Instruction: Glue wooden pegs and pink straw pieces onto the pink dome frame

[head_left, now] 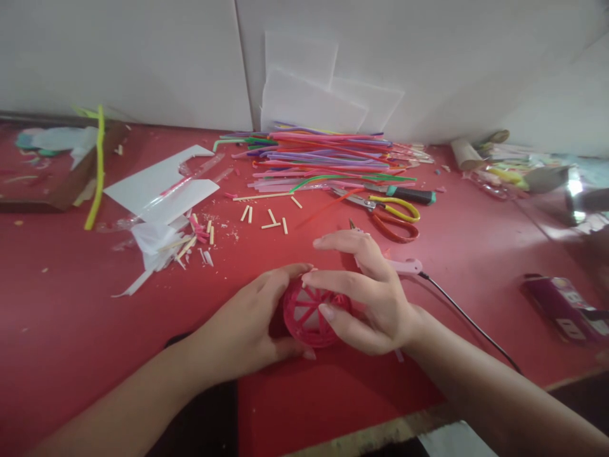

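A round pink wheel-shaped piece [308, 315], with spokes over a pale middle, stands at the near part of the red table. My left hand [266, 314] is closed around its left side, thumb at the near edge and fingers at the far edge. Above its right side is my right hand [373, 295], fingers spread, with the thumb and a fingertip over the spokes; whether they touch is unclear. Beyond the right hand lies a pink-handled tool [406, 266] with a black cord, perhaps a glue gun, partly hidden by that hand.
Scissors [392, 212] and a dark-handled tool [412, 194] lie beyond my hands. Behind them is a pile of colored pipe cleaners [328, 155]. Short wooden sticks [271, 219], white card [152, 187] and scraps spread leftward. A maroon object [566, 308] sits at right.
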{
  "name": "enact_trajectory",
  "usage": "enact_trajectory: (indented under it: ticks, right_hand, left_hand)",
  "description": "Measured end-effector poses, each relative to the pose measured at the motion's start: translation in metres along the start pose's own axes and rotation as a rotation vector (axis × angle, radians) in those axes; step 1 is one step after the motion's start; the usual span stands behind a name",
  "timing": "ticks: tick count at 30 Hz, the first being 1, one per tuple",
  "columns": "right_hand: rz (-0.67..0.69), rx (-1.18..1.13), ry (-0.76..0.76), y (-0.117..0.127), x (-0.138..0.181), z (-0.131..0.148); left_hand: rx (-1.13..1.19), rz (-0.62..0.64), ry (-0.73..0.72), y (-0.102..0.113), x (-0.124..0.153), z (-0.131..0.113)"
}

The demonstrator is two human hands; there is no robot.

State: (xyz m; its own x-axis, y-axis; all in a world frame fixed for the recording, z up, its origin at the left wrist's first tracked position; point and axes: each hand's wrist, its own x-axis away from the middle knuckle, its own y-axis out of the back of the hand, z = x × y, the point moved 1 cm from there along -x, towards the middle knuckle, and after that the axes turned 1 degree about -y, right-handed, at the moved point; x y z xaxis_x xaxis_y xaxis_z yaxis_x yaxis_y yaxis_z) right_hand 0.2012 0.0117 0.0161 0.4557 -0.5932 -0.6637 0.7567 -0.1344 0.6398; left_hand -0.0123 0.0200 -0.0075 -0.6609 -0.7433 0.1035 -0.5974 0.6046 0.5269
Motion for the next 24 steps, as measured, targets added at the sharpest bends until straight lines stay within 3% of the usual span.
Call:
enact_trajectory:
  ticks: [9,24]
  right_hand:
    - [-0.131,-0.022,-0.031,-0.0037,-0.0039,-0.0012]
    - [-0.107,-0.066,-0.064,-0.0059,-0.0026,-0.0018]
  left_hand:
    - [-0.045,-0.011,-0.026,-0.0002,-0.0018,0.0004]
    - [-0.107,-0.055,-0.075,-0.0021,0.0017,0.0038]
